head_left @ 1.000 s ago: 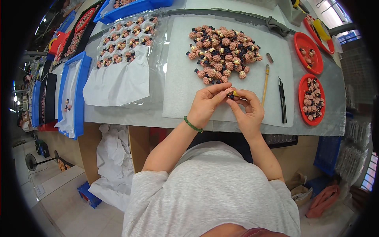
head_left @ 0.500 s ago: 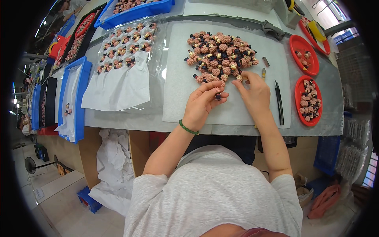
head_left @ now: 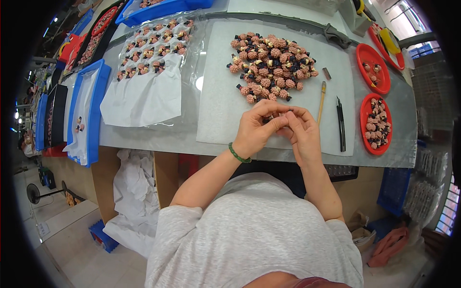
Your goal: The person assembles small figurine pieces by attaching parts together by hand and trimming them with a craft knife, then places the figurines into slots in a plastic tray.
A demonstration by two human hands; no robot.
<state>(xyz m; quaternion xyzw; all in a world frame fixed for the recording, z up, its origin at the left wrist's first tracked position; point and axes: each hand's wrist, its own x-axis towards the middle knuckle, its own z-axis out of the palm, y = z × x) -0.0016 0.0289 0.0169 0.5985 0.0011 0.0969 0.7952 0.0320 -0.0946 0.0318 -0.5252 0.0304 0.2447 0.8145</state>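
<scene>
My left hand and my right hand meet just in front of a heap of small figurines on a white foam sheet. The figurines have knobbly pink, round parts with dark blue and cream bits. My left fingers are curled round one figurine, mostly hidden; only a dark bit shows by the palm. Thumb and fingers of my right hand are pinched together against the left fingertips, and what lies between them is hidden. A green bracelet circles my left wrist.
Right of the heap lie a thin yellowish brush, a black pen-like tool and a small grey block. Red trays hold figurines at the right. Leftward are figurines in rows on white paper and a blue tray.
My right hand has left the heap's near edge and come toward me and left, meeting my left hand. The yellowish brush, mostly covered before, now shows. The view has shifted slightly.
</scene>
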